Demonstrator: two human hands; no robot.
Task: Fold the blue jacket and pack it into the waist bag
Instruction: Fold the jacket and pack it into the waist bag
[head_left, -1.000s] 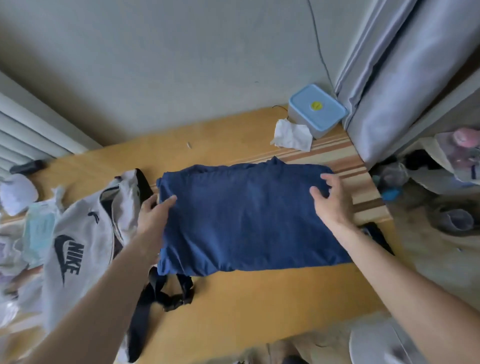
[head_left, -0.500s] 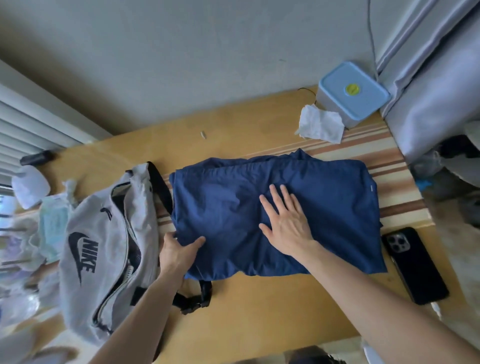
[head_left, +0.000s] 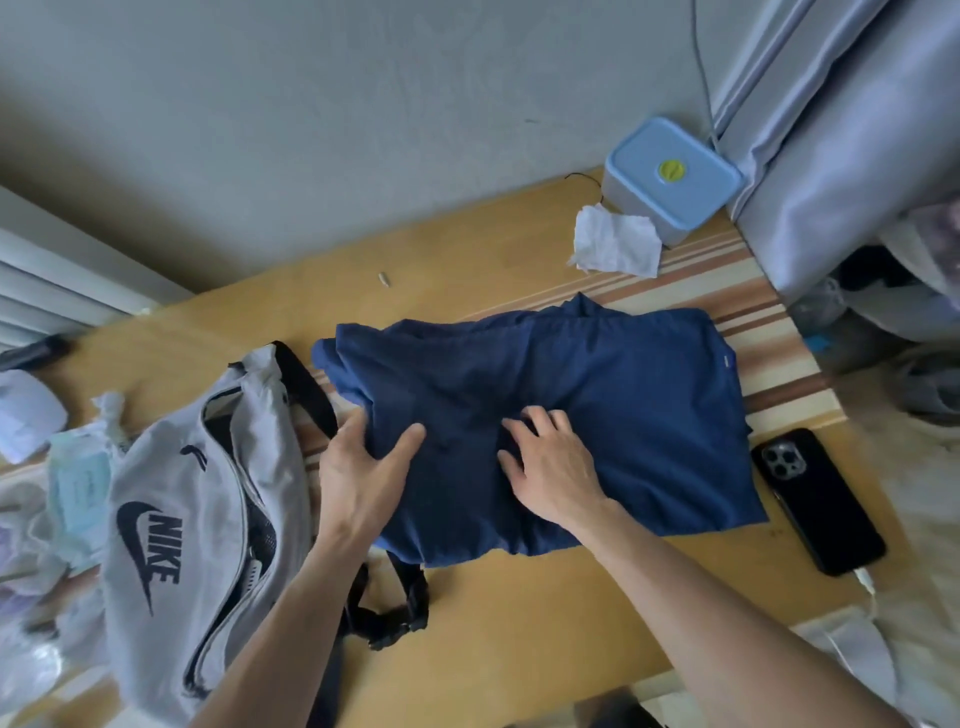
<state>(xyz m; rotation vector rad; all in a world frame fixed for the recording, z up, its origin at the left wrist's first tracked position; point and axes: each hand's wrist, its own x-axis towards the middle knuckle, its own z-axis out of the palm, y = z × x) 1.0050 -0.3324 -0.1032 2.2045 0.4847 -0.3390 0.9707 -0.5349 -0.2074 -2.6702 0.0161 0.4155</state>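
Observation:
The blue jacket lies folded into a rough rectangle on the wooden table. My left hand grips its left edge, thumb on top, and the cloth bunches up there. On the jacket's middle my right hand presses down, fingers spread and slightly bent. The grey Nike waist bag lies just left of the jacket with its zip open. Its black strap and buckle run out from under the jacket's near edge.
A black phone lies right of the jacket. A blue-lidded box and a crumpled tissue sit at the far right corner by a grey curtain. Wipe packets and plastic bags crowd the left end.
My right hand moved from the jacket's right edge to its middle and stays there. My left hand went from the near left corner up the left edge and lifts the cloth inward.

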